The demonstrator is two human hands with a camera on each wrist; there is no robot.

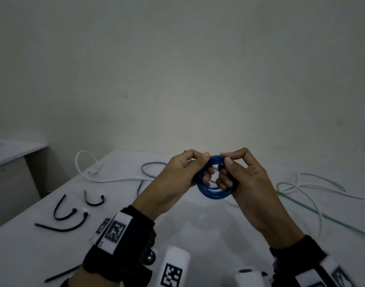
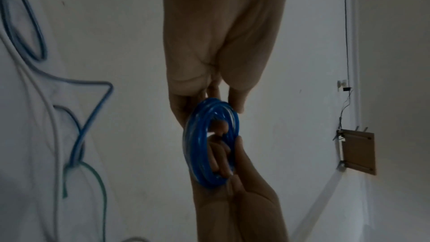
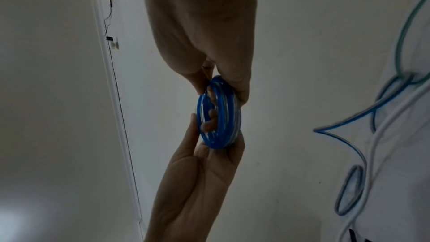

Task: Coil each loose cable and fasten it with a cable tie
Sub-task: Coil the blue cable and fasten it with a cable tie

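A blue cable wound into a small coil [image 1: 214, 190] [image 2: 197, 154] [image 3: 221, 117] hangs above the white table [image 1: 198, 226]. My left hand [image 1: 198, 162] [image 2: 213, 91] pinches its left side between thumb and curled fingers. My right hand [image 1: 229, 171] [image 3: 232, 76] grips the right side, with fingers poking through the ring. No tie shows on the coil. Several black cable ties [image 1: 63, 212] lie loose at the table's left, well apart from both hands.
Loose cables sprawl over the far table: a white one [image 1: 88, 162] at left, a thin blue one [image 1: 152, 168] behind my left hand, white loops [image 1: 301, 189] and a green line [image 1: 333, 220] at right. Another black tie [image 1: 61, 275] lies near the front edge.
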